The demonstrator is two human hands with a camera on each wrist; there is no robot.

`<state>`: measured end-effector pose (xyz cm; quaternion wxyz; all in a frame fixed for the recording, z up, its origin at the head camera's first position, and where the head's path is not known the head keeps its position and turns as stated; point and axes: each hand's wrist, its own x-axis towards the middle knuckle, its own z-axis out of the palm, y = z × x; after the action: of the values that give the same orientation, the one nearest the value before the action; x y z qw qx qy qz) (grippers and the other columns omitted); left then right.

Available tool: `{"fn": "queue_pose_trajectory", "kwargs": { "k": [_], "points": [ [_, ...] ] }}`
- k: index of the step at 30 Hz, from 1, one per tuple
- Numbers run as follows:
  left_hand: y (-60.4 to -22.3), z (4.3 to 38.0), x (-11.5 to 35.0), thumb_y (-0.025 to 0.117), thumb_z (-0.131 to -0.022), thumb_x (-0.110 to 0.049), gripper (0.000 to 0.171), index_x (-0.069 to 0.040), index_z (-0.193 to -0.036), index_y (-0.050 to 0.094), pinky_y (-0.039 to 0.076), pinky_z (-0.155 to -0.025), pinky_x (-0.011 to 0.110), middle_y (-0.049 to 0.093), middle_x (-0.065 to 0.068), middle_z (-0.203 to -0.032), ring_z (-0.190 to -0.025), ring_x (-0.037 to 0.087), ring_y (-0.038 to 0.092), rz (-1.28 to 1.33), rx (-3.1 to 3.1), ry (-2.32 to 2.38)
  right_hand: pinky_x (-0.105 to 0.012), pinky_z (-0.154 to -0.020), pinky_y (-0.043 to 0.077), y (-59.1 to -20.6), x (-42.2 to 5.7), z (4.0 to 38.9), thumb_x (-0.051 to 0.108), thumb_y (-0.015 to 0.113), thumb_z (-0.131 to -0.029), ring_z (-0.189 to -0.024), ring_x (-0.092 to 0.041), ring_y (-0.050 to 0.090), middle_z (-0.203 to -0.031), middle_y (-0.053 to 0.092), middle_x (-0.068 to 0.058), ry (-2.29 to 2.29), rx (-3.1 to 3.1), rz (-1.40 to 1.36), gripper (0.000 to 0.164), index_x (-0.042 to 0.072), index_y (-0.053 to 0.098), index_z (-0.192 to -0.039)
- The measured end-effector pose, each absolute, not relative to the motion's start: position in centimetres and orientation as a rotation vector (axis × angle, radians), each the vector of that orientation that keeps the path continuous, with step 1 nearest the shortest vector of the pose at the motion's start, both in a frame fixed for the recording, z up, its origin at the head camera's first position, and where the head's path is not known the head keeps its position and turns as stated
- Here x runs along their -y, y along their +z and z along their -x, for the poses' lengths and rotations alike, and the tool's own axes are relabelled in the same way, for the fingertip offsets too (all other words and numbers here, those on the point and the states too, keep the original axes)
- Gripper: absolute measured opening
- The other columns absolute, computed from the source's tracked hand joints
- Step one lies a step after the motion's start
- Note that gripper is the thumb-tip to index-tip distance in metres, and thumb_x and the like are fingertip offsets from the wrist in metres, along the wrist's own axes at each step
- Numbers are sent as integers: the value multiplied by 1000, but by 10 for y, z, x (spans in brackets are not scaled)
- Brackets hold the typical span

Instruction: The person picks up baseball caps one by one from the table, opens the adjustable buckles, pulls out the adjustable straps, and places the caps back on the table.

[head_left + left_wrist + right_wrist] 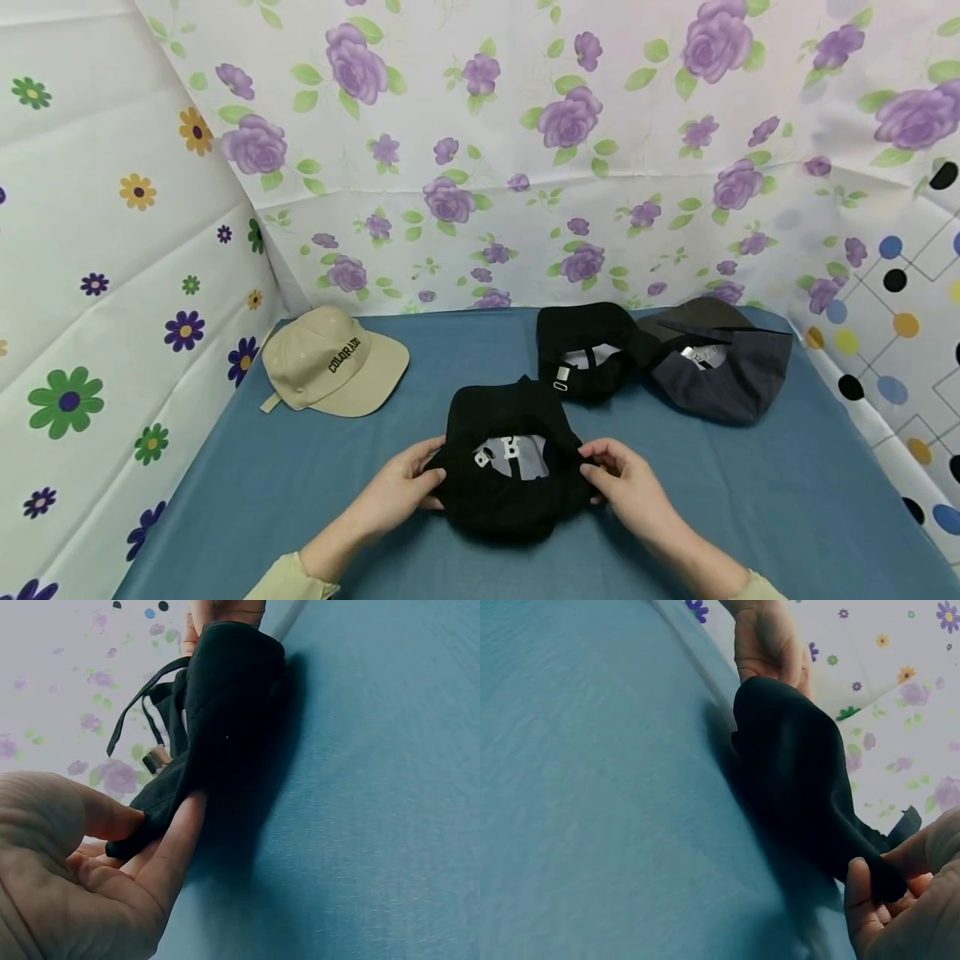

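Observation:
Between both hands is a black cap (498, 508), its inside turned toward the head camera, showing a pale lining (531, 457) and a strap buckle (482, 457). My left hand (405, 487) pinches its left edge between thumb and fingers; in the left wrist view the thumb (112, 819) lies on one side of the cloth. On the opposite edge, my right hand (626, 487) pinches the cap with thumb and fingertips. Both wrist views show the cap (787, 765) stretched between the hands, casting a shadow on the blue cloth.
A beige cap (315, 358) lettered COLORADO lies at the back left. Toward the back right, another black cap (585, 325) sits against a dark grey cap (738, 383). Blue cloth (300, 475) covers the table, with flowered sheets (510, 242) behind and at the sides.

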<state>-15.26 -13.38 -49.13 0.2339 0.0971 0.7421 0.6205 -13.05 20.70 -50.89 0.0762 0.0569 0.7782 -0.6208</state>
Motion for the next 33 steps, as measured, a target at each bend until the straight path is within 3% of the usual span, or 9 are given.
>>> {"fn": "queue_pose_trajectory", "kwargs": {
  "k": [3,11,18,21,27,30,33],
  "points": [
    [-486,156,136,52,-107,-8,59,5,-159,25,59,-80,41,40,30,-154,-115,30,65,-249,-2030,1737,-36,-65,56,-503,-204,136,5,65,-100,-87,-23,60,-109,67,-11,-1877,-2345,-166,19,4,66,-118],
    [-467,178,143,49,-109,-10,57,-8,-162,27,57,-89,42,33,19,-162,-116,28,64,-197,-2132,1736,-39,-68,56,-483,-192,167,4,61,-102,-81,-22,59,-110,67,-13,-1898,-2459,35,20,5,64,-122],
    [-457,232,147,41,-111,-9,56,-12,-164,23,52,-98,44,23,16,-167,-133,38,52,-211,-2115,1810,-34,-67,55,-472,-176,218,2,59,-103,-78,-22,59,-105,68,-14,-1966,-2592,113,7,4,63,-108],
    [-455,257,147,37,-112,-9,56,-13,-164,20,50,-101,46,20,15,-168,-137,39,47,-194,-2099,1837,-31,-65,54,-470,-168,240,6,57,-104,-76,-23,61,-112,68,-8,-1899,-2682,92,17,10,73,-105],
    [-464,298,143,34,-112,-7,53,-11,-164,23,49,-102,49,29,17,-163,-137,37,48,-109,-2119,1876,-37,-60,50,-477,-155,275,11,53,-107,-70,-30,61,-124,66,-6,-1749,-2770,41,26,16,75,-119],
    [-474,312,141,34,-111,-7,52,-10,-163,26,50,-100,47,31,17,-163,-134,36,50,-44,-2180,1830,-40,-73,51,-486,-152,287,11,54,-107,-86,-28,64,-130,64,-9,-1557,-2884,80,26,13,73,-124],
    [-482,318,141,35,-111,-7,54,-9,-163,23,49,-100,47,26,17,-165,-137,37,47,11,-2205,1810,-45,-93,46,-491,-152,290,14,57,-106,-114,-30,58,-137,59,-12,-1398,-2955,136,26,10,72,-126]
  ]
}}
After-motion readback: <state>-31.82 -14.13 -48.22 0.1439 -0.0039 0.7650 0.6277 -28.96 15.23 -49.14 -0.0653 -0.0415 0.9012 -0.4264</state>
